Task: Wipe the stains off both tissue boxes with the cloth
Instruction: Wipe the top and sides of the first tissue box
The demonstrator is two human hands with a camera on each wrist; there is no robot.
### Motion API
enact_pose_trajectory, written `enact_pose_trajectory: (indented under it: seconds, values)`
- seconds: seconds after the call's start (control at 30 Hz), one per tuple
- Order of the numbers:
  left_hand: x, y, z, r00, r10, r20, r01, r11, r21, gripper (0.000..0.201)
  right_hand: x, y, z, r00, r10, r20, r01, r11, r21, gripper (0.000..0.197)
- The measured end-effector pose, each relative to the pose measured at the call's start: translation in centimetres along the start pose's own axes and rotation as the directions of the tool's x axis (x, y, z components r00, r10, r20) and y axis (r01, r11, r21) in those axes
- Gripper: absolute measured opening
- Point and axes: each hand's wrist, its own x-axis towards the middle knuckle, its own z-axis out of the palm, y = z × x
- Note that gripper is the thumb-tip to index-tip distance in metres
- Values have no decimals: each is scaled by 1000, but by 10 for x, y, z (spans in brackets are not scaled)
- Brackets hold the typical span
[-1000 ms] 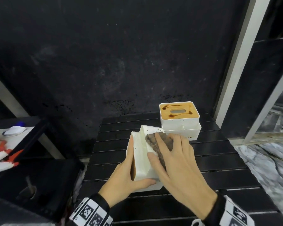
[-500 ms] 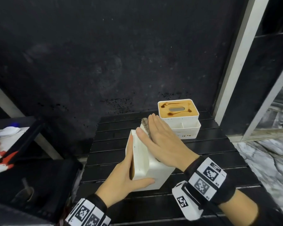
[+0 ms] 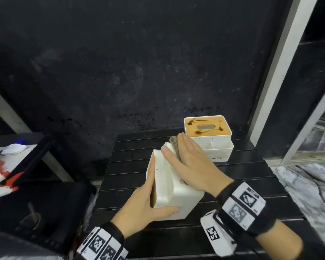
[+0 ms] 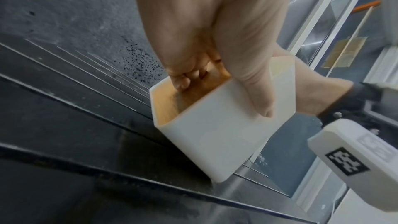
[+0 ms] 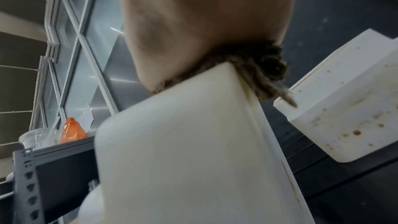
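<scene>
A white tissue box (image 3: 169, 186) stands tipped on its side near the middle of the black slatted table (image 3: 242, 177). My left hand (image 3: 148, 199) grips its near end, thumb along the white wall and fingers on its orange face (image 4: 163, 106). My right hand (image 3: 191, 164) lies flat on the box's upper side and presses a grey-brown cloth (image 3: 174, 142) against it; the cloth (image 5: 258, 74) bulges out past the box's edge. A second white tissue box (image 3: 207, 136) with dark brown stains on its orange top sits upright at the back right, brown specks on its side (image 5: 344, 125).
A dark wall stands close behind the table. At the left is a black rack (image 3: 32, 166) with red and white items (image 3: 2, 177) on a shelf. White frame posts (image 3: 276, 72) and marble floor (image 3: 308, 184) lie to the right.
My right hand slid the cloth from the box's near part up to its far top edge, its fingers flattening. The left hand kept its grip on the box.
</scene>
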Motion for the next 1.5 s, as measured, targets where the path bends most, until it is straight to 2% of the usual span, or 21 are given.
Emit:
enact_pose_trajectory:
  seconds: [0.17,0.27,0.4,0.47,0.63,0.73,0.8,0.93,1.0,1.17,1.23,1.43,1.5]
  values:
    - [-2,-4,-2,1000,0,10,1,998,-63,133,-51,-8,11,990,-139,28,141,984,-110,92]
    - [-1,-6,-1,1000,21,23,-20,998,-55,132,-53,2,8,994,-100,46,105,989,-108,94]
    - [0,-6,-1,1000,4,30,-3,999,-41,132,-13,8,-1,1000,2,15,-2,999,47,94]
    - [-2,-6,-2,1000,-4,17,5,999,-51,133,-2,6,-2,1000,11,6,-12,998,58,93]
    - [-6,-9,-1,1000,19,0,-18,996,-82,136,-48,-11,7,989,-141,51,145,986,-88,94]
    - [-6,-10,0,999,32,13,-31,996,-89,134,-67,-11,9,982,-165,95,177,974,-143,98]
    - [-5,-9,0,1000,22,9,-21,996,-85,134,-55,-7,5,985,-154,76,165,972,-166,98]
    - [-4,-3,1,1000,6,5,-6,997,-77,134,-5,-3,1,997,-69,18,70,993,-90,98]
    - [-5,-5,0,1000,9,2,-9,997,-78,134,6,-5,1,997,-80,11,81,991,-105,98]
    - [-5,-10,2,1000,3,5,-3,995,-98,131,-41,-13,6,975,-206,77,216,965,-149,99]
    - [-5,-9,3,1000,20,-3,-20,995,-97,131,-52,-8,4,974,-199,108,214,965,-152,97]
    - [-5,-4,3,1000,18,-14,-19,996,-86,134,-3,-3,-1,996,-76,41,81,990,-114,96]
    - [-6,-7,3,1000,21,-18,-22,996,-88,135,2,-8,1,994,-101,39,105,987,-125,97]
